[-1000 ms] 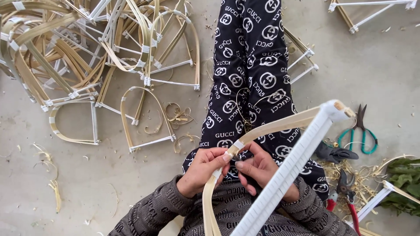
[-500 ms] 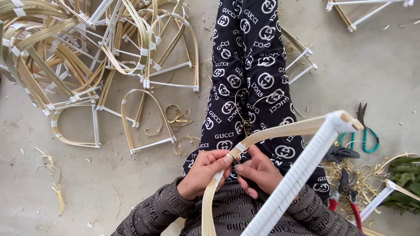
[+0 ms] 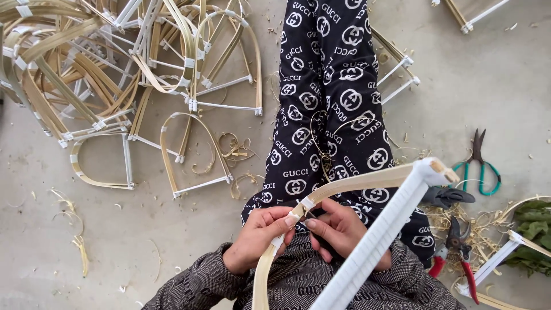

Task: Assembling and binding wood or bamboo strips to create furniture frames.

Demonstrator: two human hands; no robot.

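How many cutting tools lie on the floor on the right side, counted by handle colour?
Green-handled scissors: 1
Red-handled pruning shears: 1
Dark tool beside the frame's white bar, handle colour unclear: 1
Total: 3

Informal craft workshop, work done seated on bare concrete floor (image 3: 505, 92). Big heap of finished bent bamboo frames (image 3: 115, 74) with white-wrapped bars lies left. Bamboo shavings (image 3: 74, 229) litter ground. Hand tools rest right: green-handled scissors (image 3: 479, 163), red-handled pruning shears (image 3: 456, 252). Green leaves (image 3: 534, 229) at right edge.
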